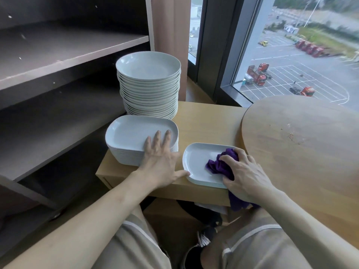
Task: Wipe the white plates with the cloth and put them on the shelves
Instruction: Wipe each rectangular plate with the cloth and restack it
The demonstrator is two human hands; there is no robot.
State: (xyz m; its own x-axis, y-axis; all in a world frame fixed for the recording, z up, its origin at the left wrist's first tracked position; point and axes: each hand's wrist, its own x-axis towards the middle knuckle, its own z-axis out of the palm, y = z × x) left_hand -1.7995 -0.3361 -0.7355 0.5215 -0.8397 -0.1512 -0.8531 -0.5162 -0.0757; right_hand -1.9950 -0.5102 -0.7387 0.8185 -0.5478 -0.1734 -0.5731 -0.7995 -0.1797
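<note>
1. Two hands are at work. The right hand's [244, 171] fingers curl tight round a bunched purple cloth [221, 164] and press it onto the top plate of a short stack of white rounded-rectangle plates [196, 162]. A tail of the cloth hangs off the table edge below the wrist.
2. The left hand's [161, 162] fingers are straight and spread, lying flat on the near right corner of a taller stack of white rounded-rectangle plates [132, 133]. The thumb stretches out right, its tip touching the short stack's left rim.
3. Both stacks sit on a light wooden side table [204, 121], the taller one left and the short one right at the near edge, just apart.
4. A high stack of round white plates [147, 66] stands close behind the taller stack, on the same table.
5. Dark brown shelves [68, 47] stand left of the plates.
6. A round wooden tabletop [301, 142] is on the right, with a window [291, 55] behind it.
</note>
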